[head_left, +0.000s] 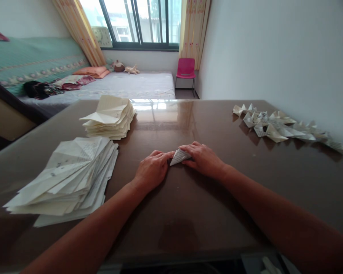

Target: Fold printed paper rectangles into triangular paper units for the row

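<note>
A small folded paper piece (179,156), printed with lines of text, lies on the brown table between my hands, its pointed end toward me. My right hand (202,158) grips its right side, fingers on top and thumb along the near edge. From the other side, my left hand (153,168) touches the paper's left edge with an extended index finger; its other fingers are curled against the tabletop. Whether the left fingers pinch any of the paper is hard to see.
Two stacks of creased paper, a white printed stack (74,171) and a cream stack (108,120), stand on the left of the glossy table (165,213). Several folded paper shapes (265,123) lie at the far right, near the wall. Beyond are a bed (143,83) and a pink chair (186,68).
</note>
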Available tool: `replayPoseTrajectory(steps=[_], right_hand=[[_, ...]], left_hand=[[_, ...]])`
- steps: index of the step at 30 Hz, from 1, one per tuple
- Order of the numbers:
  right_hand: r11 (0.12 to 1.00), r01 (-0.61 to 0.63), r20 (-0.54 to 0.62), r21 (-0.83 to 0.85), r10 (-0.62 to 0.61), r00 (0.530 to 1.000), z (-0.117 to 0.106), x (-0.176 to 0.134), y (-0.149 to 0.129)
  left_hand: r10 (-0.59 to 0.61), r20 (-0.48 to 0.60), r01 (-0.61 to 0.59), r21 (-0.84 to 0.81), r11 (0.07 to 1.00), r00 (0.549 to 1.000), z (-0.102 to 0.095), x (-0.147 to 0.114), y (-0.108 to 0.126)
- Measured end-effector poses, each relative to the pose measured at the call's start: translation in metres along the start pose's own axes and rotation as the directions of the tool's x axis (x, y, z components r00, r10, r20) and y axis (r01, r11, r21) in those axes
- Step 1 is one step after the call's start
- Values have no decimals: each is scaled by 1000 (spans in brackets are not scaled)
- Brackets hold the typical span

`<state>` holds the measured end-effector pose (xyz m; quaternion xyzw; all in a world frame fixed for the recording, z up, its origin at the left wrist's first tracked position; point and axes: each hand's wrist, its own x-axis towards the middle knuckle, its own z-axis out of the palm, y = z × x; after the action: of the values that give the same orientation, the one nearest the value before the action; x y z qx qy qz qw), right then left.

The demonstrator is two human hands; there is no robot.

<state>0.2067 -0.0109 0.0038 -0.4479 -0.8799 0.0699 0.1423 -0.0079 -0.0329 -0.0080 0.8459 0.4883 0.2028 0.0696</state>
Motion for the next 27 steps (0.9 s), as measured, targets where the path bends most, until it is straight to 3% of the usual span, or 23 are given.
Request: replayPoseTrajectory(steps=[6,9,12,16,20,27], right_hand=[[959,6,-54,285,10,998,6,4,15],[886,-33,-33,462,55,998,7,6,19],[734,-82,-5,674,115,993,9,9,20],[432,-145,33,890,256,966,12,12,14],[183,-212,150,960,303,941,12,12,3],[153,-218,171,964,272,947,11,9,-7]], left_hand=[[-4,26,5,-34,999,1000,-1,1,-3],[-1,27,3,-60,998,1000,-2,0,-4],[-26,-23,23,-149,989,999,-1,2,-4],[-140,-114,81,-419,905,984,5,4,-1],[-199,-19,153,-565,811,980,7,6,7],[-173,-12,120,-671,731,985,6,8,14]])
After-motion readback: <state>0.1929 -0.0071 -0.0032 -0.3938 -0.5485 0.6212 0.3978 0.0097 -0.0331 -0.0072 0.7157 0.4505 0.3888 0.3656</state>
